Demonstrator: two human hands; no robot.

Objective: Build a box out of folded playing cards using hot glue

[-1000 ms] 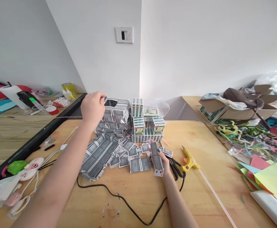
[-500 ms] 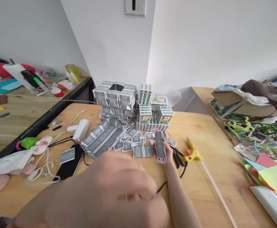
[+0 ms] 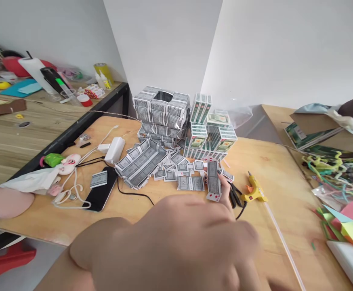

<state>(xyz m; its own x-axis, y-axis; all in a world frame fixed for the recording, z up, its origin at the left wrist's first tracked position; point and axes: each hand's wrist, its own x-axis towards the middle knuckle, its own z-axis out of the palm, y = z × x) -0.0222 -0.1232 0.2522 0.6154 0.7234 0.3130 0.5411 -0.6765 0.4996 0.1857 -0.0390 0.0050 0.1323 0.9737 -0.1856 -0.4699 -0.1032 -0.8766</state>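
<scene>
My right hand (image 3: 225, 190) holds a joined strip of playing cards (image 3: 214, 178), grey backs up, with a red diamond face at its lower end. Large and blurred in the foreground, my left hand (image 3: 176, 242) is close to the camera and covers part of my right forearm; its fingers are smeared. Loose cards (image 3: 170, 176) and a card piece lying flat (image 3: 191, 183) are left of the held strip. Beyond them are a long open card tray (image 3: 141, 161) and a tall card-covered structure (image 3: 161, 109) with an opening on top.
Green card boxes (image 3: 197, 137) are stacked at the back. A yellow glue gun (image 3: 255, 192) and black-handled pliers (image 3: 234, 196) lie at right. Left are a phone (image 3: 100, 194), white cables and a power adapter (image 3: 115, 150). Coloured paper (image 3: 350, 222) is at far right.
The view has shifted, so the table items appear farther right and slightly higher. My left hand has moved right in the picture. My right hand still holds the card strip.
</scene>
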